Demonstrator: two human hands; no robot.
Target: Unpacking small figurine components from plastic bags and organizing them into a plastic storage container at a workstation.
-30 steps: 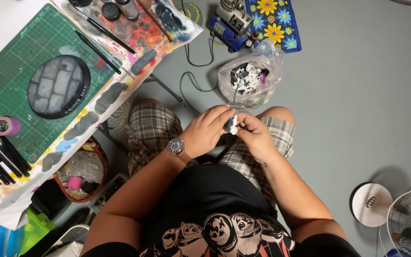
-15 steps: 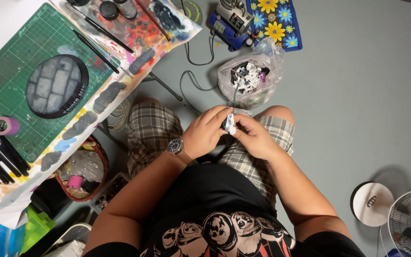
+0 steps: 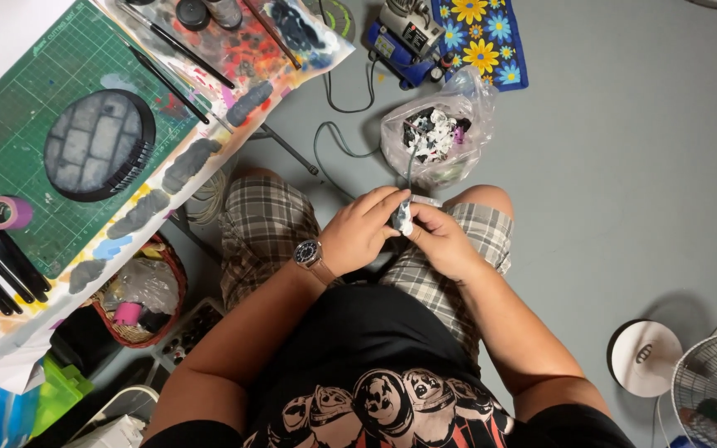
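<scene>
Seated person, viewed from above; both forearms come forward over the lap and meet above the knees, which are covered by plaid shorts (image 3: 271, 220).

Left hand (image 3: 358, 236): wrist bent slightly inward, watch (image 3: 307, 253) on the wrist, fingers curled and closed round the lower part of a small grey-white object (image 3: 403, 217). Right hand (image 3: 441, 241): comes in from the opposite side, fingers curled, thumb and fingertips pinched on the same object. The two hands touch each other around it.

Object: small, elongated, pale grey with whitish patches, held roughly upright between the two hands, above the gap between the thighs. Only its upper part shows; the rest is covered by fingers. A thin dark stem or wire rises from its top; cannot tell what it joins to.

Surroundings: clear plastic bag (image 3: 437, 133) of black and white bits lies on the grey floor just beyond the hands. A blue compressor (image 3: 404, 41) stands further off beside a flowered cloth (image 3: 483, 37). To the person's left, a table with a green cutting mat (image 3: 35, 124) carrying a round dark base (image 3: 97, 145) with a grey stone pattern; brushes (image 3: 176, 46) lie on paint-stained paper. A white fan (image 3: 707, 377) stands on the floor at the right.
</scene>
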